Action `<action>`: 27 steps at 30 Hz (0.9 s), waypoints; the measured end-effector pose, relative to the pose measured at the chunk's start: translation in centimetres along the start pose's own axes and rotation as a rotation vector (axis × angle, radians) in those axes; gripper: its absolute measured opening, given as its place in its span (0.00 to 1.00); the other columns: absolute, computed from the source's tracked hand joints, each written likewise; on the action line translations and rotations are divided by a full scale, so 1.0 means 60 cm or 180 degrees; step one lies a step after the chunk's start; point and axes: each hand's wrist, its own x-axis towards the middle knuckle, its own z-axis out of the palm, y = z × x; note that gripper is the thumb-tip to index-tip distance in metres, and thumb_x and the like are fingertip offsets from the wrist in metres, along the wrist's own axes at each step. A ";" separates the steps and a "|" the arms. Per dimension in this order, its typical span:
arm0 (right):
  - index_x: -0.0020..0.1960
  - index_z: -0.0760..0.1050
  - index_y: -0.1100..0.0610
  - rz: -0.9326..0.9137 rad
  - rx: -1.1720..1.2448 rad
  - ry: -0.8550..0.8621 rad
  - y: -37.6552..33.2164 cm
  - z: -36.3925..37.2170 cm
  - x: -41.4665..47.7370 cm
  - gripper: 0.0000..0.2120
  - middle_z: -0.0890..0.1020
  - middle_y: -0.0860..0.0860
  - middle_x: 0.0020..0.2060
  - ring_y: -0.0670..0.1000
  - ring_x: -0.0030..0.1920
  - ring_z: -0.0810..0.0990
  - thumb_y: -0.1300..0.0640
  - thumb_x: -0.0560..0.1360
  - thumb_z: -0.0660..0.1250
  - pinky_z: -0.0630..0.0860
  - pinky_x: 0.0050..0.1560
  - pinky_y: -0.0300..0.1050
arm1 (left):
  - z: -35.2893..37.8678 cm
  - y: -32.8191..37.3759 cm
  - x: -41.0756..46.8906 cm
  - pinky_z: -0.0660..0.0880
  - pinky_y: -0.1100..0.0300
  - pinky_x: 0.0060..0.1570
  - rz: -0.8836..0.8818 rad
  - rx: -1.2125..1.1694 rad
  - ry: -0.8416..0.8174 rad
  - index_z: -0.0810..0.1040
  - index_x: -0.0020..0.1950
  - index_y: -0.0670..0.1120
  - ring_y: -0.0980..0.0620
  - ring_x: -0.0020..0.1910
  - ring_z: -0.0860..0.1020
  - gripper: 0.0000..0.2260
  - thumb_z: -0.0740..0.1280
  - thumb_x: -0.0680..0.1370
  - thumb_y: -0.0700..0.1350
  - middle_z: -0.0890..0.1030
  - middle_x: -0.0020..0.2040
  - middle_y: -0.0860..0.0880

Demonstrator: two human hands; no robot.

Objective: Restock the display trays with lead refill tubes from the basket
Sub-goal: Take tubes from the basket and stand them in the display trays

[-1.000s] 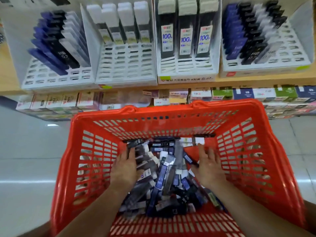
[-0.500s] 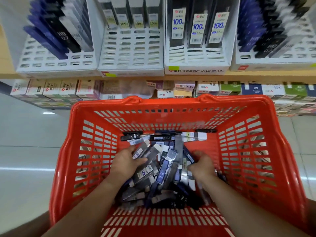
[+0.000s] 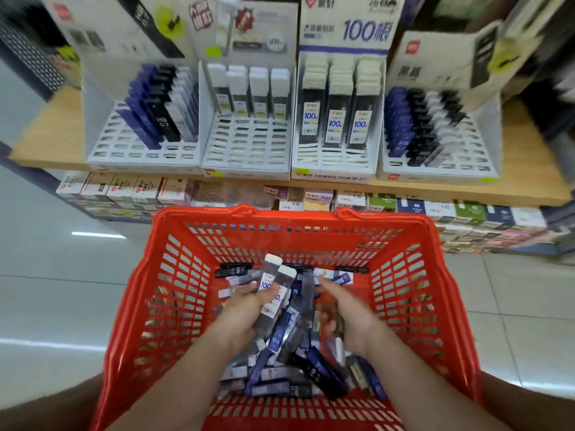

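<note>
In the red basket (image 3: 174, 293), above the pile, your left hand (image 3: 249, 309) now grips 2 white-capped lead refill tubes (image 3: 275, 275), buried 0.5 s ago. Your right hand (image 3: 348, 312) blurs; I cannot tell its grip. The "100" display tray (image 3: 336, 161) probably suits them.

Your basket (image 3: 174, 275) is moulded red plastic with a slight sheen. The lead refill tubes (image 3: 314, 368) in it are smooth, glossy plastic with paper labels. Far off, the white display trays (image 3: 249, 144) look like matt card on a wood-grain shelf (image 3: 53, 135). The floor tiles (image 3: 62, 290) are glossy.
</note>
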 end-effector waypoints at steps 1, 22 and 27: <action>0.49 0.80 0.57 0.0016 0.0056 -0.0295 -0.001 0.012 -0.016 0.18 0.75 0.51 0.31 0.47 0.26 0.68 0.41 0.73 0.71 0.62 0.21 0.37 | 0.016 -0.005 -0.002 0.80 0.57 0.41 0.0049 -0.0083 -0.0052 0.79 0.56 0.41 0.52 0.38 0.83 0.16 0.74 0.72 0.48 0.85 0.39 0.49; 0.53 0.79 0.53 -0.1863 -0.0644 -0.0982 -0.144 0.036 -0.213 0.14 0.85 0.53 0.39 0.53 0.38 0.84 0.43 0.79 0.64 0.67 0.25 0.36 | 0.090 0.208 -0.197 0.80 0.53 0.45 0.2075 0.0329 0.0256 0.80 0.48 0.42 0.47 0.40 0.82 0.05 0.71 0.74 0.36 0.83 0.41 0.45; 0.52 0.77 0.59 -0.2411 -0.0204 -0.1332 -0.183 0.049 -0.240 0.07 0.81 0.54 0.34 0.48 0.25 0.73 0.57 0.77 0.70 0.72 0.27 0.37 | 0.094 0.278 -0.216 0.77 0.54 0.42 0.2221 0.0345 0.0116 0.79 0.50 0.43 0.47 0.37 0.79 0.08 0.72 0.73 0.37 0.82 0.42 0.44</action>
